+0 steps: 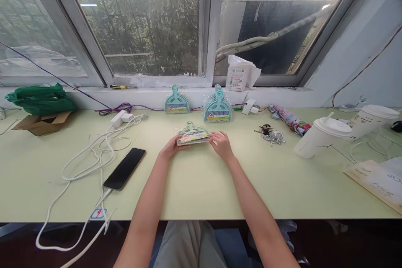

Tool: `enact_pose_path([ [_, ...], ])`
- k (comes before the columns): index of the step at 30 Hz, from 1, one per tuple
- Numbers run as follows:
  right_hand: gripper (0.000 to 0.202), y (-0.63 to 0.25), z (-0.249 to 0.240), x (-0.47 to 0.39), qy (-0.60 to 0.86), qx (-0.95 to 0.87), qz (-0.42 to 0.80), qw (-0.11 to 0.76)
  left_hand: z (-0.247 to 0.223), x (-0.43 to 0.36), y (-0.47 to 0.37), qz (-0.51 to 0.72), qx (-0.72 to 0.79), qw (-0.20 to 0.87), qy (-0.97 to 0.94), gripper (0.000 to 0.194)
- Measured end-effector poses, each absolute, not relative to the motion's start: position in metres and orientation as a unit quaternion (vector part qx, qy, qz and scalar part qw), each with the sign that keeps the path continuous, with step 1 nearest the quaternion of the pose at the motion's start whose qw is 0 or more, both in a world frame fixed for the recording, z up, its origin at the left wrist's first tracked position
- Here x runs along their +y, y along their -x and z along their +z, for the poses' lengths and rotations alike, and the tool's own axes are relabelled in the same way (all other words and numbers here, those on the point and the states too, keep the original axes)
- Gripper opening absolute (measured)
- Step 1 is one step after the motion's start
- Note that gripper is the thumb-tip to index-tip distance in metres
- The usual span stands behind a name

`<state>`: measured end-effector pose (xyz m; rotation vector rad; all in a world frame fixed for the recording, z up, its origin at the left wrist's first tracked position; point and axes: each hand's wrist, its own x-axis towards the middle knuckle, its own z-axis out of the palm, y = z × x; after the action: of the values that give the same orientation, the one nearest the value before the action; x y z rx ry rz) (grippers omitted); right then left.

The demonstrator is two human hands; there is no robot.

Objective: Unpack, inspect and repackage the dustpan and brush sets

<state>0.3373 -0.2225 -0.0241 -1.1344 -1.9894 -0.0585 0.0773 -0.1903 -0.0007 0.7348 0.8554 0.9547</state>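
From where I stand, the handling looks partway through. The green dustpan set (192,134) is between the person's two hands, low over the middle of the counter (201,188), tilted so its label faces up and its handle points towards the window. The left hand (170,147) is clamped on its left end; the right hand (221,145) pinches the right end, fingertips at the corner of the label. Whether its lower edge touches the counter, I can't tell.

Beyond it, the sorting seems already begun: a lone dustpan set (176,102) leans upright at the foot of the wall, and just to its right a stack of dustpan sets (217,106) stands in overlapping layers, too close-packed to count. Those are out of hand, apparently dealt with or waiting. The held one isn't yet set down, so by my reckoning its turn remains unfinished.
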Motion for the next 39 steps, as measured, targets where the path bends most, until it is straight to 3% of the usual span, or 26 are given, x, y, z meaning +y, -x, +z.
enact_pose_path([
  [17,0.026,-0.336,-0.009,-0.228,0.462,-0.734,0.080,0.492,-0.018,-0.176,-0.065,0.409,0.423,0.739,-0.328,0.040],
  [24,0.019,-0.329,0.001,-0.237,0.484,-0.728,-0.012,0.485,-0.017,-0.174,-0.067,0.426,0.414,0.752,-0.284,0.041],
  [34,0.014,-0.342,-0.009,-0.223,0.484,-0.733,0.131,0.459,-0.018,-0.174,-0.067,0.438,0.415,0.744,-0.287,0.047],
  [39,0.004,-0.345,-0.009,-0.222,0.461,-0.717,0.121,0.508,-0.019,-0.172,-0.067,0.441,0.404,0.749,-0.287,0.052],
])
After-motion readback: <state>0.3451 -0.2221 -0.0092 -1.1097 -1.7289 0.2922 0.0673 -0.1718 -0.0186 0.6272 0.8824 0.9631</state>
